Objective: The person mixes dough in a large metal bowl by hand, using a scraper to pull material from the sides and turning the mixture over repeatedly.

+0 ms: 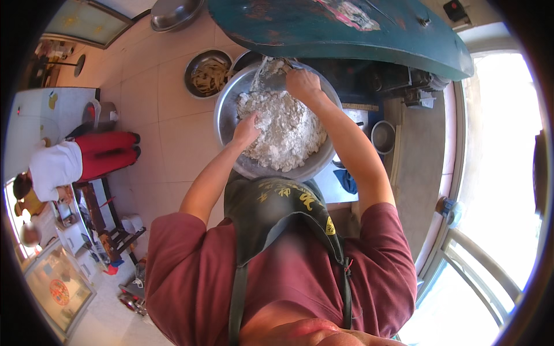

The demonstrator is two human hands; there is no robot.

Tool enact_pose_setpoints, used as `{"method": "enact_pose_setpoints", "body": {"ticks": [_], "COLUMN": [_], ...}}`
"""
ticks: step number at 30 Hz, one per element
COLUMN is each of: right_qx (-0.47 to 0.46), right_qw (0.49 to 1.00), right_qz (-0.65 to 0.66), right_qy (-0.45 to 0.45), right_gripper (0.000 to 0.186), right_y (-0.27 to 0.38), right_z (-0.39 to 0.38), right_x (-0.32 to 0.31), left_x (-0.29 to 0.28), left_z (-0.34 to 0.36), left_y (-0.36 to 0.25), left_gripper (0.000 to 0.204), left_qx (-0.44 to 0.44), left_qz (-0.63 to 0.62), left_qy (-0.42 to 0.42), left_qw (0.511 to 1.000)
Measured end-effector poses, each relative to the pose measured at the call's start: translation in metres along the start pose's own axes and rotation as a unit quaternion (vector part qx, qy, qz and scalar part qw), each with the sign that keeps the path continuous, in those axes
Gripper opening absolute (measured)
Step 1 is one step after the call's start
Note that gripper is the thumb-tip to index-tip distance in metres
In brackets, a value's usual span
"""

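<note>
A wide metal basin [222, 118] in front of me holds a heap of pale, crumbly, floury dough [288, 135]. My left hand [248, 130] is in the heap's left side, its fingers closed around dough and partly covered by it. Up at the basin's far rim, my right hand [303, 86] is curled closed beside dough-smeared strands [271, 66]. What its fingers hold is hidden from view.
Just beyond the basin, a large dark-green machine [346, 34] overhangs it. A bowl of pale strips [209, 74] and a lidded metal pot [175, 14] sit on the tiled floor. An empty metal bowl [383, 137] stands at right. Another person [57, 164] bends at far left.
</note>
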State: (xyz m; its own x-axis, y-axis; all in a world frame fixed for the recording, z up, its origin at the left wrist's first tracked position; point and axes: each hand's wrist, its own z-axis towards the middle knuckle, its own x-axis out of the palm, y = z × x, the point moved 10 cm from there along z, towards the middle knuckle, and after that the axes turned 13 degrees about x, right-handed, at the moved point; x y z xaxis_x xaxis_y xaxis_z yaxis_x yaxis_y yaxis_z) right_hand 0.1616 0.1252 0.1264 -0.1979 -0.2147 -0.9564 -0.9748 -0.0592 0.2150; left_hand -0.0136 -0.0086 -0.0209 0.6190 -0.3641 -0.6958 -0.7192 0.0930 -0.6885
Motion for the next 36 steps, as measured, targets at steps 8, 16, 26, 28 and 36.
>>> {"method": "enact_pose_setpoints", "body": {"ticks": [8, 16, 26, 28, 36], "right_qx": [0.085, 0.095, 0.175, 0.176, 0.193], "right_qw": [0.994, 0.995, 0.983, 0.983, 0.981], "right_qz": [0.007, 0.029, 0.053, 0.035, 0.012], "right_qy": [0.065, 0.003, -0.002, -0.028, -0.013], "right_gripper": [0.038, 0.039, 0.044, 0.048, 0.033], "right_y": [0.016, 0.043, 0.058, 0.037, 0.018], "right_z": [-0.023, -0.017, -0.02, -0.032, 0.001], "right_x": [-0.002, 0.012, -0.011, 0.0, -0.002], "left_x": [-0.017, -0.042, -0.018, -0.021, -0.033], "left_z": [-0.011, -0.014, -0.004, -0.001, -0.001], "left_y": [0.002, -0.019, -0.016, -0.026, -0.061], "left_gripper": [0.06, 0.022, 0.031, 0.032, 0.028], "left_qx": [0.007, 0.102, 0.14, 0.156, 0.181], "left_qz": [-0.081, -0.095, -0.153, -0.131, -0.122], "left_qy": [0.035, -0.021, 0.036, 0.03, 0.013], "left_qw": [0.996, 0.99, 0.977, 0.979, 0.976]}}
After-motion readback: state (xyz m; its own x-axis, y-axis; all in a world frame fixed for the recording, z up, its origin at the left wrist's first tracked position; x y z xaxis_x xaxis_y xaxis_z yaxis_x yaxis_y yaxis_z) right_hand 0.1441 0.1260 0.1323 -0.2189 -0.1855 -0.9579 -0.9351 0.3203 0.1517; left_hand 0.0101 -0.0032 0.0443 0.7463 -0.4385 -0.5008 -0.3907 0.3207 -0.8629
